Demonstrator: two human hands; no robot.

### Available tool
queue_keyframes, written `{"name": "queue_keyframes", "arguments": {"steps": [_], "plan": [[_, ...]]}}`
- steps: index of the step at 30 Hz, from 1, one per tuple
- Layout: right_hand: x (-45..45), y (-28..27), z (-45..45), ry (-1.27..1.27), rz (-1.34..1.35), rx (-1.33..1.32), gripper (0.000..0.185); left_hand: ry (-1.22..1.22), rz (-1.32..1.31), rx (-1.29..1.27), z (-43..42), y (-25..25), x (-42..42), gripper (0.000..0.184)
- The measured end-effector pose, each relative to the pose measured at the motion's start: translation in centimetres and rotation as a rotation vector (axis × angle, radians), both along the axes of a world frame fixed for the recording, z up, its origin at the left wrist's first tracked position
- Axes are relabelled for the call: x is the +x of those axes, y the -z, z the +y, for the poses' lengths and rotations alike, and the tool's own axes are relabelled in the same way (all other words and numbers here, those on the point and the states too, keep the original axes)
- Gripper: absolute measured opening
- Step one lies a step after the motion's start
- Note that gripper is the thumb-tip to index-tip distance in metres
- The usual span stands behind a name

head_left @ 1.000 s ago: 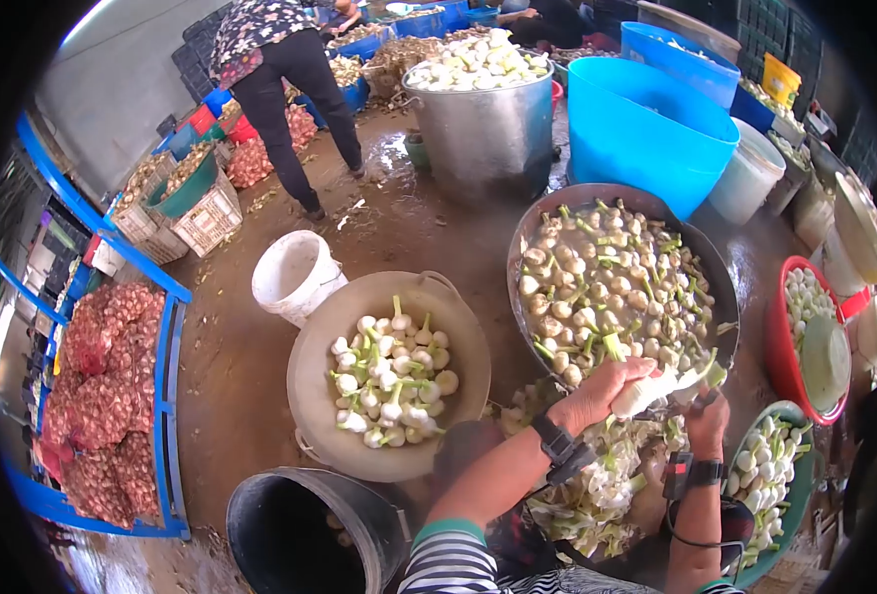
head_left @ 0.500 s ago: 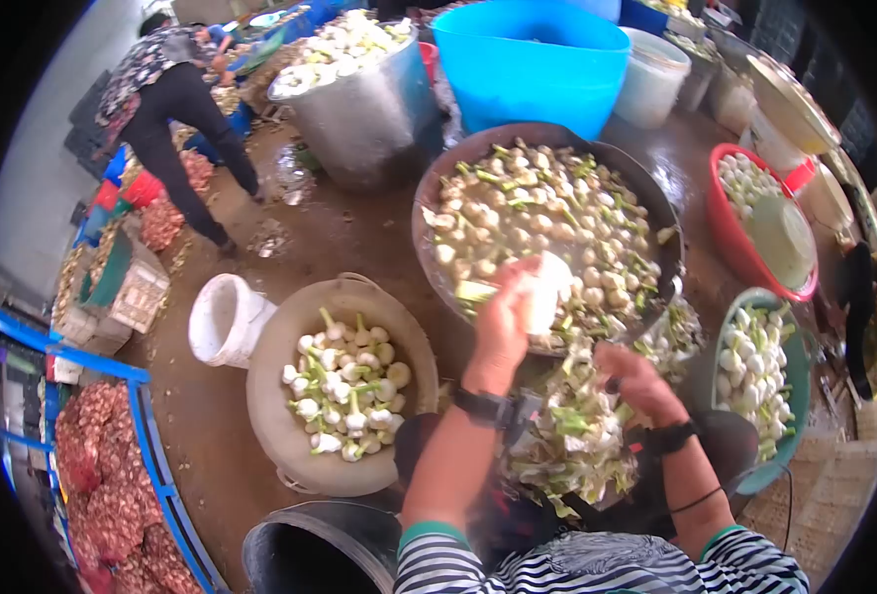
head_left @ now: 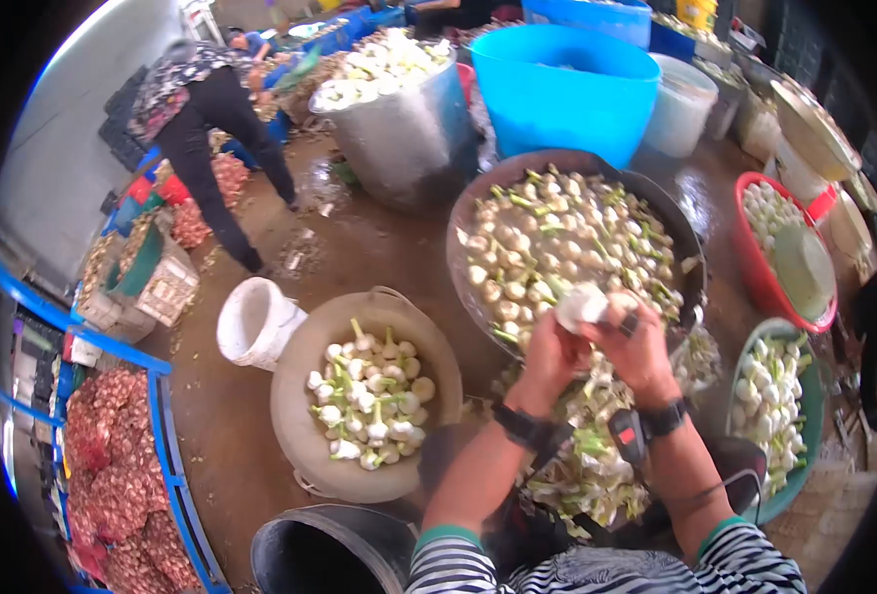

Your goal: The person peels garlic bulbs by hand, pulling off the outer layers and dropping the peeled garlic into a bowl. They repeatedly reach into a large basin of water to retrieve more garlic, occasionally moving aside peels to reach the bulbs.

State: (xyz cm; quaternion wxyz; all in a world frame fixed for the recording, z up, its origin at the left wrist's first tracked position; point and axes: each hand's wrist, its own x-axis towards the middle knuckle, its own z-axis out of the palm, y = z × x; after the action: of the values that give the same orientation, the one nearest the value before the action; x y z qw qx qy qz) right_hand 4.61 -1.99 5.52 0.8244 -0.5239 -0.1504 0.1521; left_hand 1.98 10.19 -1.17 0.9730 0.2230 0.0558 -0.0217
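Observation:
A white garlic bulb (head_left: 581,305) is gripped in my left hand (head_left: 551,358), over the near rim of a wide dark basin (head_left: 458,238) full of garlic bulbs in murky water. My right hand (head_left: 640,346) is closed beside the bulb, its fingertips at the bulb's side. Something small and dark shows at those fingers, too small to name. Below my wrists, a heap of garlic peels and stalks (head_left: 592,445) lies between my knees. To the left, a beige basin (head_left: 295,396) holds peeled white bulbs with green stems (head_left: 371,396).
At right stand a green tub (head_left: 813,396) and a red tub (head_left: 755,247), both with white bulbs. A white bucket (head_left: 258,322) lies tilted at left. Behind are a metal pot (head_left: 399,139) and a blue tub (head_left: 567,89). A person (head_left: 211,119) bends over at back left.
My right hand has risen from the peel heap to meet my left hand at the bulb. My left hand has moved right and slightly down. The whole view has shifted slightly.

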Motion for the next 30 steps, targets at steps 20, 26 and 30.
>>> {"name": "queue_keyframes", "arguments": {"steps": [20, 26, 30], "plan": [[-1.5, 7.6, -10.0, -0.403, -0.172, -1.172, 0.023, -0.067, 0.055, -0.122, 3.4, -3.2, -1.4, 0.036], [-2.2, 0.9, -6.4, -0.186, 0.123, -0.322, 0.080, -0.286, 0.141, 0.319, -0.3, -2.6, -0.9, 0.023], [1.2, -1.4, -5.2, -0.338, -0.059, -0.600, 0.048, 0.128, -0.011, 0.613, -2.8, -1.5, -1.3, 0.047]]}}
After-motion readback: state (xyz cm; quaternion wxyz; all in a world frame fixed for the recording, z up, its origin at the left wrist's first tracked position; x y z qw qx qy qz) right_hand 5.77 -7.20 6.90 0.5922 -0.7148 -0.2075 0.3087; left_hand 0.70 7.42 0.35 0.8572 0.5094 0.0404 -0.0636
